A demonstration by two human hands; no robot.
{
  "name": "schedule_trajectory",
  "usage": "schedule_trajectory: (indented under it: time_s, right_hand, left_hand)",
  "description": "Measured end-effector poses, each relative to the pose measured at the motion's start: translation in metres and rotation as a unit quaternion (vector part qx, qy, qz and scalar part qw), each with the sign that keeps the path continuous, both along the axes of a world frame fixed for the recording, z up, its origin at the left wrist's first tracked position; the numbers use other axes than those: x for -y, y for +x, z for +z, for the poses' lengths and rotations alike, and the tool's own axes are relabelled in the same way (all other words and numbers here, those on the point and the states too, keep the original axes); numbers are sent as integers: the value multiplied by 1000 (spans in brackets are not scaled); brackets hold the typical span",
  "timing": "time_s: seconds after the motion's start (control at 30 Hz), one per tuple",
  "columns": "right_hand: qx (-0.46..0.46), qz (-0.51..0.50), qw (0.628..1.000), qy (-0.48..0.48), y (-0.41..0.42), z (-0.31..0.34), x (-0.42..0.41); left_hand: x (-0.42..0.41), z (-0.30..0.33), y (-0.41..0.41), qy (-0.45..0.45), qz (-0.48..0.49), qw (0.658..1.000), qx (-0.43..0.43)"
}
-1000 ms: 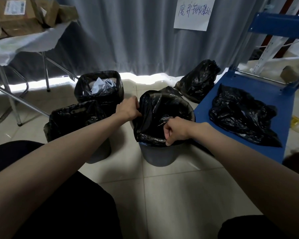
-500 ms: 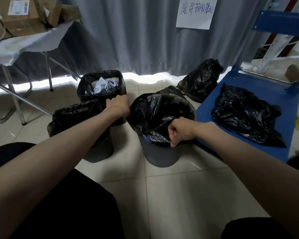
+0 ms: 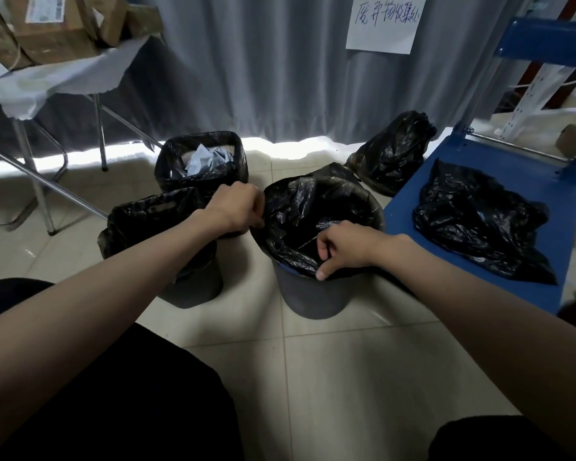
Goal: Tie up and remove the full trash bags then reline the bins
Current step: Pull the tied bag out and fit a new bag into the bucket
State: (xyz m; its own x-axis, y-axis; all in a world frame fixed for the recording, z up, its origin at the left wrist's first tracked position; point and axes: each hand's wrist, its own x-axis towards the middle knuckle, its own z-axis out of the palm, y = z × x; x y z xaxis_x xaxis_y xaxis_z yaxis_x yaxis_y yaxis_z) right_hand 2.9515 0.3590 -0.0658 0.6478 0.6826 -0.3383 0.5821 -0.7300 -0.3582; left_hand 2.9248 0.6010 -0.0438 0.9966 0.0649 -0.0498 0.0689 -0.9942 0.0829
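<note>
The round gray bin stands on the tile floor between both outstretched arms. The right hand pinches the black liner at the near rim, fingers curled, thumb pointing down. The left hand grips the liner's left edge — knuckles up, fist closed on the plastic.

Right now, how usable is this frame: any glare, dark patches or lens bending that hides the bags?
Head view: a bright strip of daylight under the curtain blows out the floor behind the bins; the liner that the left hand and right hand grip is dark, with only glints showing its folds; wide-angle bending curves the table legs and stretches the forearms.
</note>
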Motion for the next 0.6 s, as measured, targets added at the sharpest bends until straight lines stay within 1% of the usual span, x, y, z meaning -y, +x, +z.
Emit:
schedule_trajectory:
  time_s: [0.07,0.17,0.27,0.4,0.47,0.5,0.6]
  right_hand:
    - [24,1,999,23,-4,0,-5]
    - [40,10,999,19,-10,0,-12]
    - [34,29,999,3,-15,1,-18]
    - [62,51,996,-38,-20,1,-23]
    - [81,64,993,-52,-20,-1,-22]
    - [87,66,993,-52,-20,-2,-21]
    - [78,61,994,-45,-17,-2,-15]
  left_hand:
    - [1,2,-5,3,-69,998,-11]
    - [3,-3,-9,83,-136,987,-12]
    - [1,-13,-12,166,-150,975,13]
    - [5,-33,-17,231,-147,960,62]
    - [11,-44,-20,239,-130,960,68]
    - [13,-49,-21,229,-112,965,62]
    - [17,-46,-16,132,-21,991,25]
